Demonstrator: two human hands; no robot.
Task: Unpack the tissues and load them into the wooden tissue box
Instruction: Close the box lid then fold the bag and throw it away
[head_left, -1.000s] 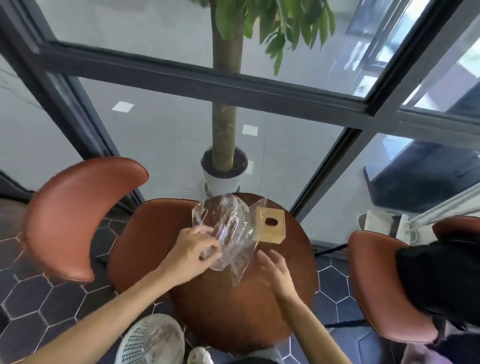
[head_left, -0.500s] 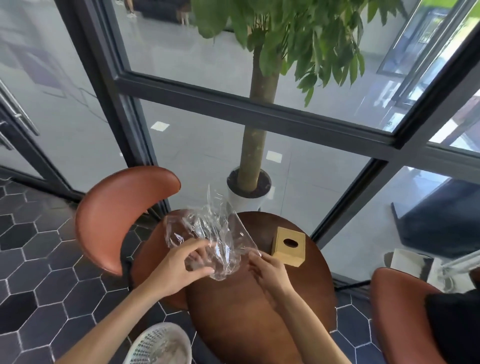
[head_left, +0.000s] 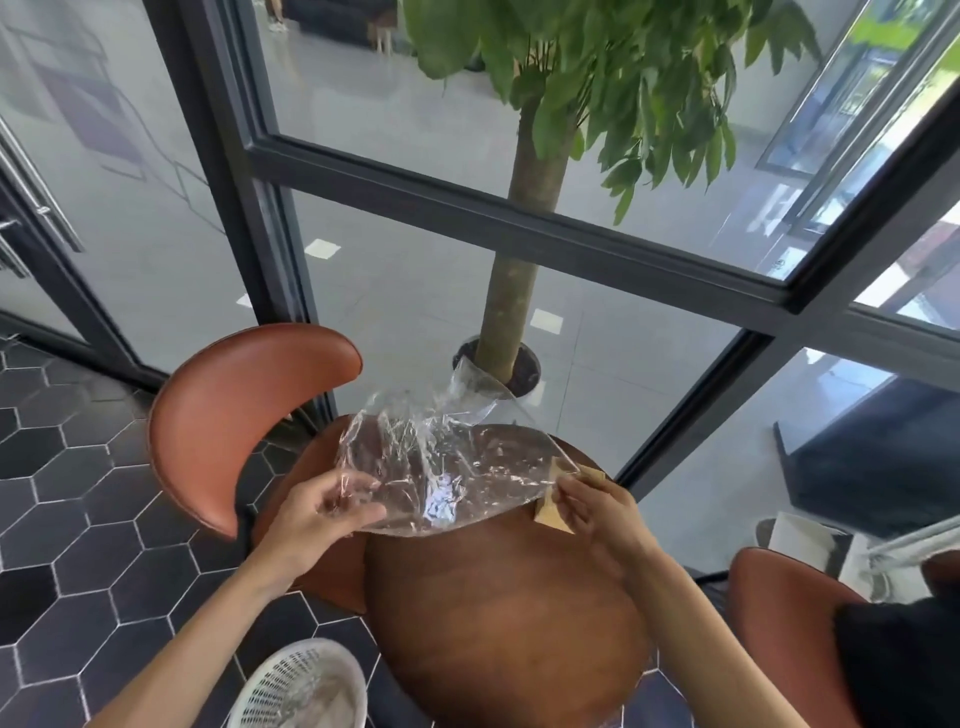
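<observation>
A crumpled clear plastic wrapper (head_left: 441, 467) is stretched out flat above the round wooden table (head_left: 498, 613). My left hand (head_left: 322, 514) pinches its left end and my right hand (head_left: 592, 509) pinches its right end. The wrapper looks see-through with no tissues showing inside. The light wooden tissue box (head_left: 550, 514) stands on the table behind my right hand, and only its corners show past the hand and the plastic.
A brown leather chair (head_left: 234, 415) stands left of the table, another (head_left: 789, 623) at the right with a dark garment on it. A white mesh basket (head_left: 301, 691) sits on the tiled floor near me. A potted tree (head_left: 514, 322) and glass walls are behind.
My hands moved apart and spread the wrapper from a bunched wad into a wide sheet. The right hand now covers most of the wooden box. The camera tilted up and left.
</observation>
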